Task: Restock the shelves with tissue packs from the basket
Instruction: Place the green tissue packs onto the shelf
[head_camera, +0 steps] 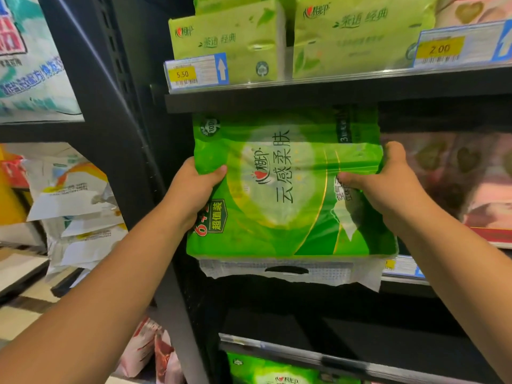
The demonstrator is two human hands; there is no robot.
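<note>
Green plastic-wrapped tissue pack (285, 187) sits gripped at both edges by left hand (194, 189) and right hand (385, 181), under the black metal shelf (304, 98).

Mid-frame, a big green plastic tissue pack (288, 189) sits between left hand (194, 189) and right hand (388, 187), under a black metal shelf (304, 98) bearing pale-green plastic packs (227, 40).

Bright shop light, wide-angle view bending at the edges.
Glare is streaking the green tissue pack (285, 184); pink packs (454, 176) are blurring, perhaps from motion; the lower shelf (318, 317) is sitting in shadow.
</note>
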